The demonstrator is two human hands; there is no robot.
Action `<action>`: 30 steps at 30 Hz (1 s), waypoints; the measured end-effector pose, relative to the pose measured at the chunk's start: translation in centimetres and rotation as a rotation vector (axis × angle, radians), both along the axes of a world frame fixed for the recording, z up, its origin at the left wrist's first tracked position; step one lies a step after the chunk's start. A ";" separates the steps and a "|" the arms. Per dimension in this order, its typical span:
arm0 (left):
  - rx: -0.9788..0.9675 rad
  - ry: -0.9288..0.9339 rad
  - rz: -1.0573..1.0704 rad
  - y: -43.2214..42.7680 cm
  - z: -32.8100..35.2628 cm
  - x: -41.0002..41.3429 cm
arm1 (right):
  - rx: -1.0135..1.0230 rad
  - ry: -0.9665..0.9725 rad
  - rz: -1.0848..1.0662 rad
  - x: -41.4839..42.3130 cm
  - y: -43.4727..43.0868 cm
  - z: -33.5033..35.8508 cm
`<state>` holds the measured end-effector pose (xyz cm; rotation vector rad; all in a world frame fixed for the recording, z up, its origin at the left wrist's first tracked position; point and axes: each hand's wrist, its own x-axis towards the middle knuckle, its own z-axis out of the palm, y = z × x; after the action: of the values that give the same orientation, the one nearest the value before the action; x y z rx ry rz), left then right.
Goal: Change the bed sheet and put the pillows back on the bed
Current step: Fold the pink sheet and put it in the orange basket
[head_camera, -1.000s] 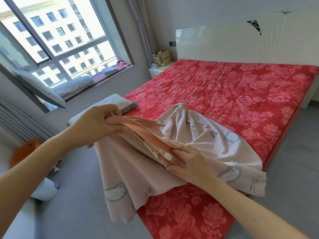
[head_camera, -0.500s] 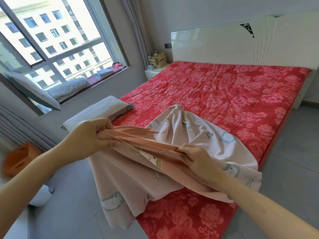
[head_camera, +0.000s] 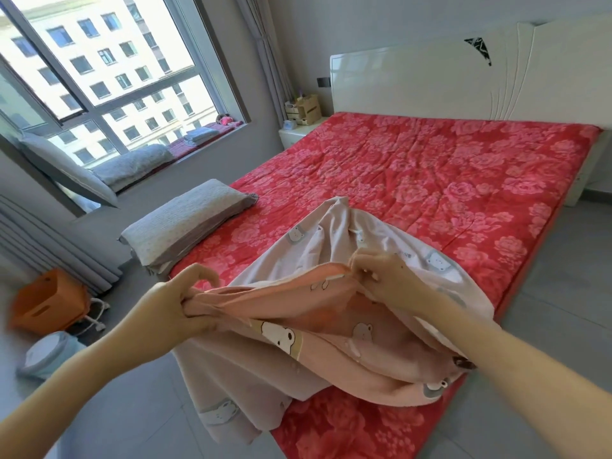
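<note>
A pale pink sheet with a bear print point(head_camera: 318, 352) lies bunched at the foot of the bed point(head_camera: 430, 167), which is covered by a red floral quilt. Part of the sheet hangs over the near left corner toward the floor. My left hand point(head_camera: 178, 303) grips a gathered edge of the sheet. My right hand point(head_camera: 384, 276) pinches the same edge further right, and the fabric is stretched between the two hands. A grey pillow point(head_camera: 185, 223) rests on the bed's left edge, jutting over the side.
More pillows point(head_camera: 132, 164) and folded cloth lie on the window ledge at left. An orange box point(head_camera: 49, 303) and a pale blue round appliance point(head_camera: 49, 356) stand on the floor at left. A white nightstand point(head_camera: 298, 130) holds a wooden crate beside the headboard point(head_camera: 463, 81).
My right hand slid along the sheet's edge up and to the right, away from the left hand, opening the fold so the pink inner side shows. The view shifted slightly.
</note>
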<state>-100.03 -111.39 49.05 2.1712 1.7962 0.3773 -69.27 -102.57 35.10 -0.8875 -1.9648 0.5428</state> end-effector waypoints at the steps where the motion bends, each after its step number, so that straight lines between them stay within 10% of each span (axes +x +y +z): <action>1: -0.022 -0.007 0.007 -0.1 -0.3 0.4 | -0.128 0.059 -0.032 -0.7 0.3 -0.7; 8: -0.059 -0.051 0.235 0.2 -3.0 2.9 | -0.733 0.172 0.017 -3.6 5.1 -1.4; 17: -0.230 0.043 0.240 2.8 -5.9 4.1 | -0.869 -0.039 0.021 -6.3 6.6 -6.5; 30: -0.049 -0.003 0.468 6.8 -10.3 3.5 | -0.261 -0.142 -0.356 -6.3 -2.9 -15.7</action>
<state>-96.52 -104.63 38.76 1.6979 2.2780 0.4292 -75.53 -105.48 19.39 -1.4402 -1.8260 0.5447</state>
